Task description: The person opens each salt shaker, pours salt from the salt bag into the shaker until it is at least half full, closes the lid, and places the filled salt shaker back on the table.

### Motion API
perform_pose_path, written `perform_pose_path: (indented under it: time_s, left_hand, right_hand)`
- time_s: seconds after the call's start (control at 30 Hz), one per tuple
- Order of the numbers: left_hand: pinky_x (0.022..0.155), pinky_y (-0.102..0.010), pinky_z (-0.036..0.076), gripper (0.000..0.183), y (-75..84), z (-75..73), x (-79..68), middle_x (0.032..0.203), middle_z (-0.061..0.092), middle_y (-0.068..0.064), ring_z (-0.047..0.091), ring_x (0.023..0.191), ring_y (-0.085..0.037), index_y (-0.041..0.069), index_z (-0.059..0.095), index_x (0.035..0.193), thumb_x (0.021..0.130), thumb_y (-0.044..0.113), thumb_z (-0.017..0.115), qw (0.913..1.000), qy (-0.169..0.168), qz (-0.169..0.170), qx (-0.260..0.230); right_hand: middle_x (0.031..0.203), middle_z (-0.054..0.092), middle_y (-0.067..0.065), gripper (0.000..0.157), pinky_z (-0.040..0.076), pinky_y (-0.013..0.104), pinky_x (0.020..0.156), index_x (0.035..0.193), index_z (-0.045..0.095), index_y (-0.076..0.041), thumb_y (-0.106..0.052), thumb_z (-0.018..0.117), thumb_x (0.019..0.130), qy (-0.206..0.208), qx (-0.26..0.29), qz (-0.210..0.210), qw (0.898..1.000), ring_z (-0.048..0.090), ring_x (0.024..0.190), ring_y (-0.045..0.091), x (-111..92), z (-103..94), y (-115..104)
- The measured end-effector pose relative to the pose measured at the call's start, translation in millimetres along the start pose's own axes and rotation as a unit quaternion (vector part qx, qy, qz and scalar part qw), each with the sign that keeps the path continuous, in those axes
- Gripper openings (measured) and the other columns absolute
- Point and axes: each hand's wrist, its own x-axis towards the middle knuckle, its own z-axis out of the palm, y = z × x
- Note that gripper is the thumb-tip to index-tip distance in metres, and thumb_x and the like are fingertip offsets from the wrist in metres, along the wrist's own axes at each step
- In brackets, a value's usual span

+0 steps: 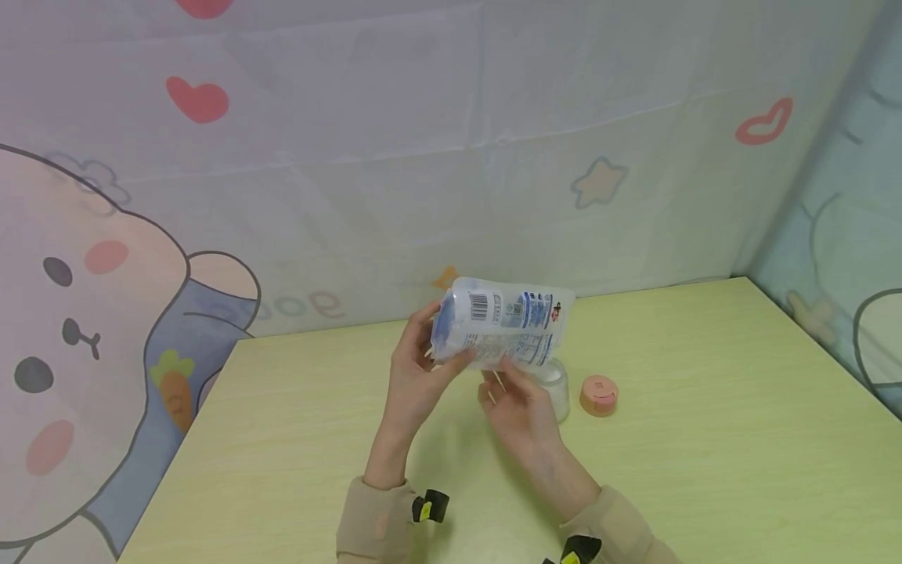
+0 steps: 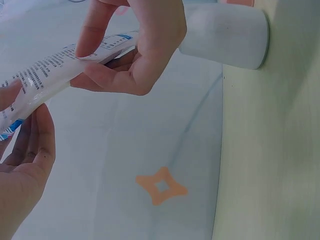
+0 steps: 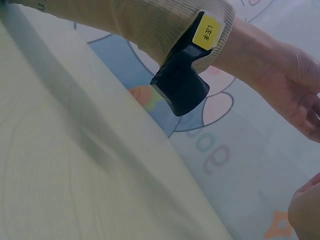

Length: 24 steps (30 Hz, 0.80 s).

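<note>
Both hands hold up a white plastic pouch (image 1: 507,323) with a barcode and blue print, tilted above the table. My left hand (image 1: 416,376) grips its left end, thumb on the printed face and fingers behind. At the lower edge, my right hand (image 1: 524,407) pinches the pouch between thumb and fingers, as the left wrist view also shows. Partly hidden behind that hand stands a whitish, see-through jar (image 1: 558,392) with an open top. A round pink lid (image 1: 599,395) lies just right of the jar. In the right wrist view the pouch is out of sight.
The pale wood-look table (image 1: 296,439) ends at a cloth backdrop (image 1: 395,180) printed with hearts, stars and a cartoon animal. More printed cloth (image 1: 846,235) hangs along the right side. Black camera mounts (image 1: 431,506) sit on both sleeve cuffs.
</note>
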Motion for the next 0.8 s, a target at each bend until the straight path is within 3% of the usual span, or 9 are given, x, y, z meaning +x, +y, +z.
perform_pose_path:
  time_s: [0.3,0.8]
  left_hand:
    - [0.085,-0.021,0.052,0.067,-1.9,1.6,0.7,0.121,0.058,-0.020,0.058,0.104,-0.016,0.011,0.045,0.138,0.079,-0.006,0.072,0.9999,-0.006,0.013,0.004]
    - [0.080,-0.025,0.055,0.060,-1.9,2.6,0.2,0.115,0.062,-0.022,0.062,0.100,-0.013,0.011,0.048,0.134,0.081,-0.006,0.069,0.9997,0.008,0.016,0.014]
  right_hand:
    - [0.107,0.059,-0.009,0.022,0.042,0.022,0.086,0.115,0.046,-0.027,-0.012,0.049,0.099,0.005,-0.001,-0.004,1.000,0.052,0.103,0.010,0.4,-1.9,-0.4]
    - [0.104,0.059,-0.010,0.021,0.041,0.020,0.085,0.109,0.051,-0.026,-0.008,0.045,0.100,-0.021,0.008,0.002,1.000,0.048,0.100,0.009,-0.5,-2.4,-1.1]
